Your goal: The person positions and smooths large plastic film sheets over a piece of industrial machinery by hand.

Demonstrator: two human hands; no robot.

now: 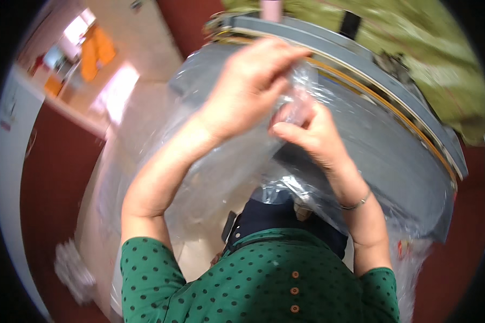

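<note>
Dark red flooring (54, 177) frames the scene, with a pale tiled area (140, 40) at upper left and olive-green fabric (415, 48) at upper right. Grey table (399, 156), its curved edge lined with a yellow strip, lies below the raised hands. Both of the person's forearms rise from the lower edge out of short green sleeves with dark dots; 3 orange buttons run down the garment (293, 290).

Left hand (253, 86): raised high near the centre top, fingers closed and pinching the upper edge of a clear plastic bag (242, 167). Right hand (310, 132): just beside and slightly below the left hand, fingers curled shut on the same crumpled plastic; a thin bracelet (357, 203) circles the wrist. The 2 hands are almost touching at the bag's top.

Clear plastic bag: large and transparent, held up in front of the person, hanging from the hands down toward the waist and spreading to the left. Whether its lower part rests on the table cannot be told. A crumpled whitish heap (73, 269) lies on the floor at lower left; its nature is blurred.
</note>
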